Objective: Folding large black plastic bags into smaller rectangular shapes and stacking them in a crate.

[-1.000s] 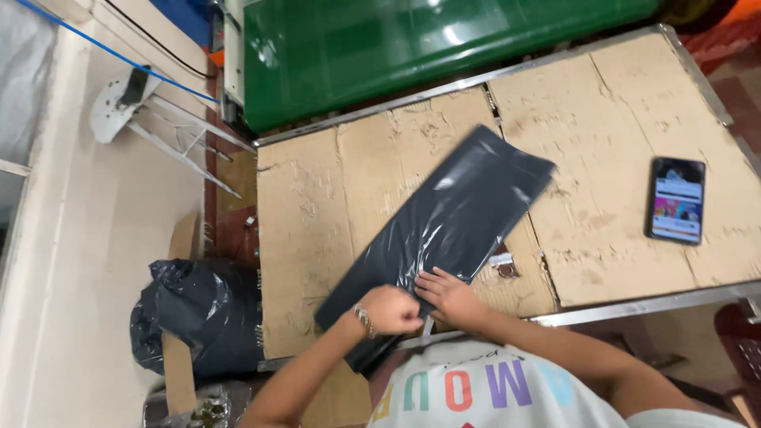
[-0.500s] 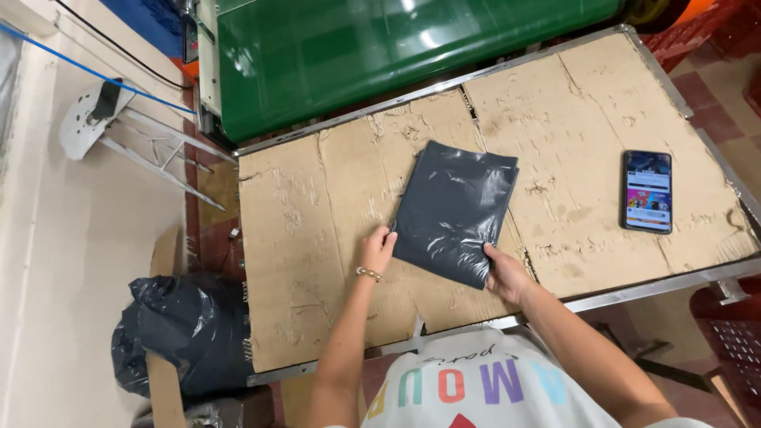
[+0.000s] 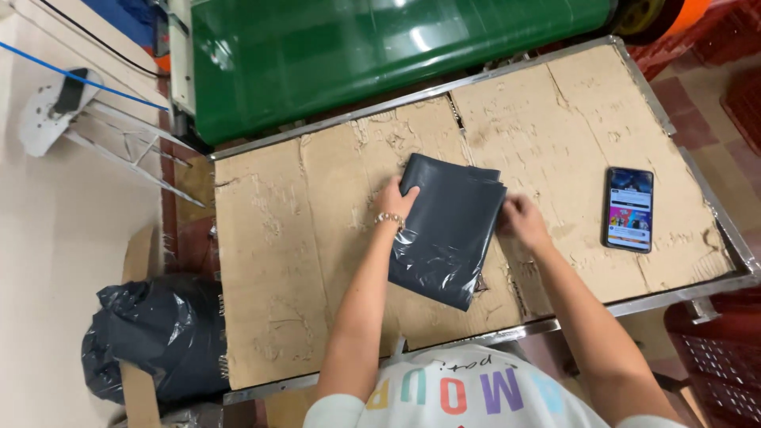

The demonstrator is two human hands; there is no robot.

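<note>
Scene was lit brightly and evenly from overhead; only soft, short shadows were cast on the desk (image 3: 301, 261). Strong white glare was seen on the green cover (image 3: 380, 55), w/ smaller glints on the dark plastic bag (image 3: 448, 230). Focus was mostly sharp; slight wide-angle bending was noted at frame edges.

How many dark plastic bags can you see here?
2. One folded dark grey bag lies on the cardboard-topped table, between the left hand and right hand. One full black bag sits on the floor, left of the table. Others may be hidden.
</note>
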